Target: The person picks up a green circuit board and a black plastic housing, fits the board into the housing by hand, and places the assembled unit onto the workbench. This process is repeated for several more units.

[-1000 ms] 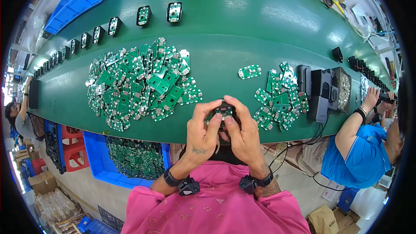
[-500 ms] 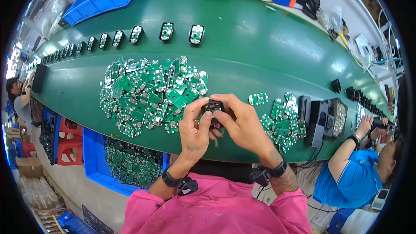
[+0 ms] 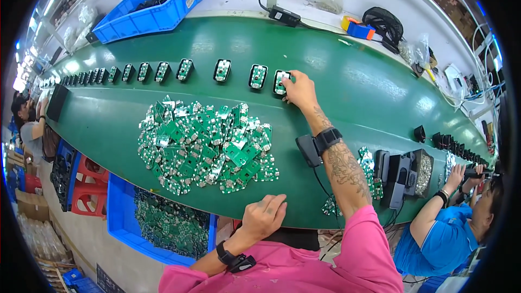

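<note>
My right hand (image 3: 300, 89) reaches to the far side of the green table, its fingers closed on the edge of a small black case (image 3: 281, 83) with a circuit board inside. That case stands at the right end of a row of similar cases, just right of another filled case (image 3: 258, 77). My left hand (image 3: 264, 217) rests near the table's front edge, fingers curled together, with nothing visible in it. A large heap of green circuit boards (image 3: 209, 144) lies between the row and my left hand.
A smaller board pile (image 3: 367, 165) is partly hidden by my right forearm. Beside it stand black devices (image 3: 399, 173) and a box of small parts (image 3: 422, 171). Blue bins sit at the back left (image 3: 152, 16) and below the table (image 3: 119, 211). A co-worker (image 3: 439, 239) works at right.
Both hands were together over a black case at the table's front. My right hand has carried a case to the row's end; my left has dropped back toward me, off it. The view has shifted.
</note>
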Demonstrator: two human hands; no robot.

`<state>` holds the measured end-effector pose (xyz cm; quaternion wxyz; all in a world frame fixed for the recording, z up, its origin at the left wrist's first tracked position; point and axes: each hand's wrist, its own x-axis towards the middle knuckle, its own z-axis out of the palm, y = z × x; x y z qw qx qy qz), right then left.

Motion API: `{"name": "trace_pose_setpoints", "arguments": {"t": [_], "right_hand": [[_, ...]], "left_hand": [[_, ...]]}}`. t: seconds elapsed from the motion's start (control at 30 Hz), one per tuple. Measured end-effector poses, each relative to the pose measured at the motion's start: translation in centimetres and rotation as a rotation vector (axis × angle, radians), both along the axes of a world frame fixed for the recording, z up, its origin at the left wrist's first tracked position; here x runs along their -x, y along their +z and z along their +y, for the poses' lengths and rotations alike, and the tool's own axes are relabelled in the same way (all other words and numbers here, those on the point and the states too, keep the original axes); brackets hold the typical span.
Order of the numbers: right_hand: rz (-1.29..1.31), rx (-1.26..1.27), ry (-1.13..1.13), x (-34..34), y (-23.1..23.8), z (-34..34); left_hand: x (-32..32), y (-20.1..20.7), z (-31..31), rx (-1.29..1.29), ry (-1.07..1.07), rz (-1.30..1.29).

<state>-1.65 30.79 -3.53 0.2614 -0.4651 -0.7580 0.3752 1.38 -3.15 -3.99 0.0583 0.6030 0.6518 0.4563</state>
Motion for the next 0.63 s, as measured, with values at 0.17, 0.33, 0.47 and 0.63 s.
{"name": "trace_pose_setpoints", "arguments": {"t": [0.17,0.33,0.47,0.63], "right_hand": [[-0.230,-0.218,-0.062,-1.0,1.5,-1.0],[-0.034,-0.438,0.102,-7.2,6.9,-11.1],[0.095,-0.377,0.331,-15.2,6.5,-23.2],[-0.183,-0.590,0.106,-24.2,2.5,-28.6]], "left_hand": [[0.1,0.0,0.1,-0.007,-0.039,0.025],[1.3,0.3,0.4,0.044,-0.055,-0.041],[1.6,0.2,0.3,0.067,-0.090,-0.094],[0.5,2.7,0.7,0.384,-0.123,-0.237]]}}
